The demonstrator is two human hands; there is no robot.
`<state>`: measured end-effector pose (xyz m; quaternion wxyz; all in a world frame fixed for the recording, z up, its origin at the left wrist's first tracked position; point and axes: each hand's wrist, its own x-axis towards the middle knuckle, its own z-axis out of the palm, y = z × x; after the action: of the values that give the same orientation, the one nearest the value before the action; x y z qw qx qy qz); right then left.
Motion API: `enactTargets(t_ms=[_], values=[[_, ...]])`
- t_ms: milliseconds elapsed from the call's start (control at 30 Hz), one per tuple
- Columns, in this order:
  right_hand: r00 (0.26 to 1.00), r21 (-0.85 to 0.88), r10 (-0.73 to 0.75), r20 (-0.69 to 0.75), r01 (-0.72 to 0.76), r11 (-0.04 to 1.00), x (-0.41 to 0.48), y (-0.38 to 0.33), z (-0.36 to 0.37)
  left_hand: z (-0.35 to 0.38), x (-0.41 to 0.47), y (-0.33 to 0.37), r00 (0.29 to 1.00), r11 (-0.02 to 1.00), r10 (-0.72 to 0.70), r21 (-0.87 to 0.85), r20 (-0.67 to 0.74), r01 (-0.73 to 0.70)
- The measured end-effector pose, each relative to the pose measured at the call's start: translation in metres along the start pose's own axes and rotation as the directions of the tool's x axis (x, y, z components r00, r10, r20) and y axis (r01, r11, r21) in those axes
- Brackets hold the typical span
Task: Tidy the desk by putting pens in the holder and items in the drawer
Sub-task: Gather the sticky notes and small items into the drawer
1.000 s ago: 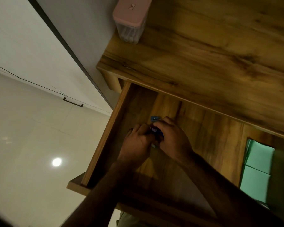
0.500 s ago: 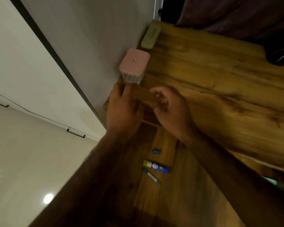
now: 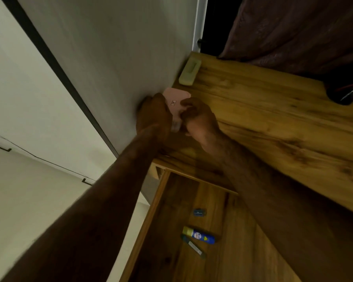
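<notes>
A pink-lidded clear box (image 3: 176, 98) stands at the desk's left edge against the wall. My left hand (image 3: 154, 115) wraps its left side and my right hand (image 3: 199, 117) grips its right side. Below, the wooden drawer (image 3: 151, 212) is pulled out. On its floor lie a small blue piece (image 3: 199, 212), a blue glue stick with a yellow cap (image 3: 199, 235) and a thin grey-green pen-like item (image 3: 194, 246). A dark pen holder (image 3: 346, 88) with pens in it sits at the desk's far right.
The wooden desk top (image 3: 283, 123) runs to the right. A pale green eraser-like block (image 3: 190, 72) lies at its back left corner. A grey wall panel (image 3: 110, 58) borders the desk on the left, and a dark curtain (image 3: 293, 27) hangs behind.
Both hands left the drawer, where they had set down small items, rose to the desk top and closed around the pink-lidded box. The view tilted up.
</notes>
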<state>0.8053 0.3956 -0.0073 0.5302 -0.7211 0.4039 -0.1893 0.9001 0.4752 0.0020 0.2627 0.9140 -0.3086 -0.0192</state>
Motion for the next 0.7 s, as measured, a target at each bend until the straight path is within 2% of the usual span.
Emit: enactTargets(t_ms=[167,367,500,700], values=[[0.985,0.049,0.071,-0.159,-0.064,0.997,-0.003,-0.002,-0.004,-0.005,-0.009,-0.002,0.999,0.984,-0.053,-0.173,-0.011,0.050],[0.992,0.159,0.058,-0.114,-0.039,0.987,-0.060,-0.004,-0.026,-0.033,-0.075,-0.008,1.000,0.919,-0.019,-0.393,-0.019,0.010],[0.995,0.057,0.090,-0.037,-0.087,0.995,-0.129,0.014,-0.044,-0.050,-0.137,-0.019,0.990,0.903,0.097,-0.427,0.106,-0.043],[0.973,-0.014,0.214,0.082,-0.213,0.977,-0.225,0.062,-0.050,-0.043,-0.227,-0.048,0.931,0.927,0.162,-0.373,0.326,-0.031]])
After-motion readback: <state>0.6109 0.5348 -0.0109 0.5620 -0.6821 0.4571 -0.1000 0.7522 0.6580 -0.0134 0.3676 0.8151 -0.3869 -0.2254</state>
